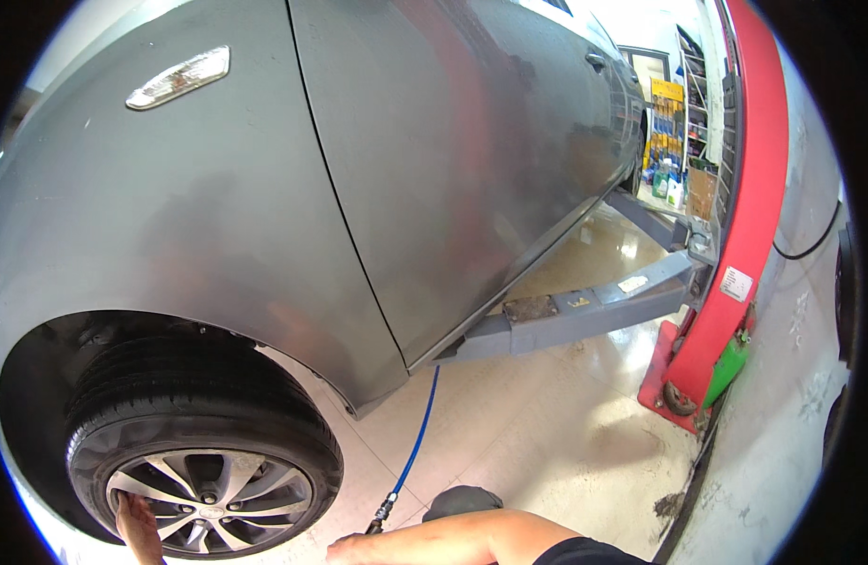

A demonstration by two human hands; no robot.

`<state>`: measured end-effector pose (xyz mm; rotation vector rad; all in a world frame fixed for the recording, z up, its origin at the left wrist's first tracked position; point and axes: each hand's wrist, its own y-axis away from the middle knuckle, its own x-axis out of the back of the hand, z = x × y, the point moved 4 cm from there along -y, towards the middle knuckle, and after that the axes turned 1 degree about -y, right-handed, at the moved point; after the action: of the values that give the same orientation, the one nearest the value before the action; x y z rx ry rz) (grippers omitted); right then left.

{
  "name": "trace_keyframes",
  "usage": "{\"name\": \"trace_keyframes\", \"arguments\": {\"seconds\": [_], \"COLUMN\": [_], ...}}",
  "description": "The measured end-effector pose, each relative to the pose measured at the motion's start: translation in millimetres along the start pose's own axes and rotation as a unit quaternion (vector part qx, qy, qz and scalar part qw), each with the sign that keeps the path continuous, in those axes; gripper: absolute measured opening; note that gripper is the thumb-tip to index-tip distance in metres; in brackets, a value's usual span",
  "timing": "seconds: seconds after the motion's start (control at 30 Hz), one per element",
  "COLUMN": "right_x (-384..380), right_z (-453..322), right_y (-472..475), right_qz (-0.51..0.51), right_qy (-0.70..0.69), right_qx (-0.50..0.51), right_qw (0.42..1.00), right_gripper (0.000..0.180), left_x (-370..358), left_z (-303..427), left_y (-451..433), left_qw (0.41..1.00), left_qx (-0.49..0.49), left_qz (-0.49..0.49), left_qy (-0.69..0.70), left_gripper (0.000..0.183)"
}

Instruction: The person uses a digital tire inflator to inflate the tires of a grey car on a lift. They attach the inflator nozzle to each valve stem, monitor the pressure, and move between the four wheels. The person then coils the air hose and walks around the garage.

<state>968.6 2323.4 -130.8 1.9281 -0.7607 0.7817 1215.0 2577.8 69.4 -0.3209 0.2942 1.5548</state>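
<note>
A car wheel [211, 512] with a silver multi-spoke alloy rim and black tire [193, 424] hangs under the front fender of a grey car. At its left side my left hand [138, 526] grips the rim, fingertips tucked behind the spoke edge. Several lug nuts show around the hub. My right hand [345, 549], partly cut off by the bottom edge, is closed around a dark air tool handle [374, 527]. Most of that tool is out of view. A blue air hose [421, 431] joins it through a metal coupling [388, 505] and runs back under the car.
The grey car body [215, 212] fills the upper left. A grey lift arm [596, 311] reaches beneath the sill from a red lift post [744, 212]. Behind the post's base sits a green container [727, 371]. Shelving [695, 92] and bottles [663, 180] stand at the back.
</note>
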Motion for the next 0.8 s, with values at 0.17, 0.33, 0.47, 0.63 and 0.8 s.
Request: {"name": "trace_keyframes", "arguments": {"seconds": [0.17,0.33,0.47,0.63,0.8], "right_x": [-3.6,13.0,2.1,9.1,2.1], "right_z": [0.7,-3.0,1.3,0.7,-2.8], "right_y": [-21.7,21.0,16.4,32.4,18.7], "right_qz": [0.021,-0.001,-0.002,-0.030,-0.010], "right_qy": [-0.017,-0.010,-0.030,-0.057,-0.013], "right_qx": [-0.028,-0.021,-0.036,-0.074,-0.072], "right_qw": [0.999,1.000,0.999,0.995,0.997], "right_gripper": [0.054,0.055,0.057,0.056,0.050], "left_x": [72.3,39.3,68.0,33.0,139.9], "left_z": [3.0,16.8,22.0,25.9,17.7], "left_y": [-74.4,-32.5,-54.9,-31.6,-119.9], "left_qw": [0.950,0.986,0.944,0.975,0.944], "left_qx": [-0.178,-0.039,-0.174,0.012,-0.045], "left_qz": [0.052,-0.006,-0.006,-0.118,-0.303], "left_qy": [-0.251,-0.164,-0.279,-0.190,-0.120], "left_gripper": [0.017,0.027,0.028,0.032,0.049]}}
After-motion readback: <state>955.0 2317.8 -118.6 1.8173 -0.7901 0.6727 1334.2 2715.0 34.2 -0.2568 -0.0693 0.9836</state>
